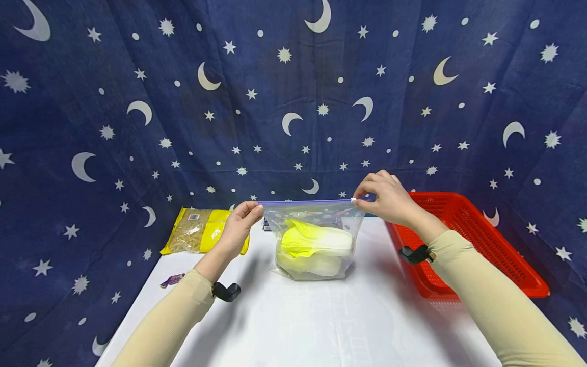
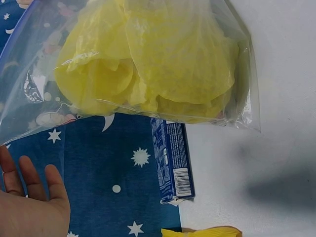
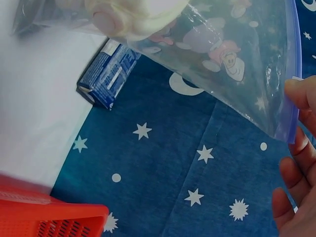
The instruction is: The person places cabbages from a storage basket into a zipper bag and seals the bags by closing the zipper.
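Observation:
A clear zip bag [image 1: 270, 219] with a purple slider strip along its top hangs between my two hands, its bottom close to the white table. Inside lies a napa cabbage [image 1: 316, 242], yellow leaves to the left and white base to the right. My left hand [image 1: 240, 221] pinches the bag's top left corner. Near the top right end, my right hand [image 1: 382, 196] pinches the white slider [image 1: 353, 200] between thumb and finger. In the right wrist view the cabbage base [image 3: 106, 22] shows, and the other fingers of that hand are loosely bent.
A red plastic basket [image 1: 518, 272] stands at the right. At the back left lies a yellow packaged bag [image 1: 183, 237], with a purple-wrapped candy [image 1: 172, 280] nearer. Behind the zip bag is a blue box [image 2: 170, 163]. A star-patterned curtain [image 1: 257, 127] encloses the table [image 1: 293, 326].

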The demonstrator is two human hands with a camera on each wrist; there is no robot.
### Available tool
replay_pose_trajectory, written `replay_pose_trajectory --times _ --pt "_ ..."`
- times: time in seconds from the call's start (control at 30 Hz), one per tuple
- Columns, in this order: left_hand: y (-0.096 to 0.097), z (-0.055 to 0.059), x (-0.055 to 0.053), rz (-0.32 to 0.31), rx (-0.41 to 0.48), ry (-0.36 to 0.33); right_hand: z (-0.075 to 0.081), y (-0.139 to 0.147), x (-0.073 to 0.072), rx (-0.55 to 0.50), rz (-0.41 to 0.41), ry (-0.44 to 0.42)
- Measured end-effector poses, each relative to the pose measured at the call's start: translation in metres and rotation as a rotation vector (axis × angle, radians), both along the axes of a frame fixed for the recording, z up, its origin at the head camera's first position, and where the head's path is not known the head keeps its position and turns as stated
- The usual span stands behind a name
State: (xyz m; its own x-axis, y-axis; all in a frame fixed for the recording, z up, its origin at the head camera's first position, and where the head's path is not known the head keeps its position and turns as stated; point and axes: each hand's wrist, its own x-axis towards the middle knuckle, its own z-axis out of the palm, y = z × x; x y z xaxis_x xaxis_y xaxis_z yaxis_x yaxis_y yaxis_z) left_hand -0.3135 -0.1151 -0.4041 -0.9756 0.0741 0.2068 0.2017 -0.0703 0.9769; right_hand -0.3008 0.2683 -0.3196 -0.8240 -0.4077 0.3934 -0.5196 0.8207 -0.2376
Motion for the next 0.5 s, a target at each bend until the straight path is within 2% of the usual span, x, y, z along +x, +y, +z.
replay_pose_trajectory --times 0.5 --pt "0.0 0.0 0.0 -0.001 -0.012 -0.014 -0.004 0.013 0.0 -0.008 -0.02 0.023"
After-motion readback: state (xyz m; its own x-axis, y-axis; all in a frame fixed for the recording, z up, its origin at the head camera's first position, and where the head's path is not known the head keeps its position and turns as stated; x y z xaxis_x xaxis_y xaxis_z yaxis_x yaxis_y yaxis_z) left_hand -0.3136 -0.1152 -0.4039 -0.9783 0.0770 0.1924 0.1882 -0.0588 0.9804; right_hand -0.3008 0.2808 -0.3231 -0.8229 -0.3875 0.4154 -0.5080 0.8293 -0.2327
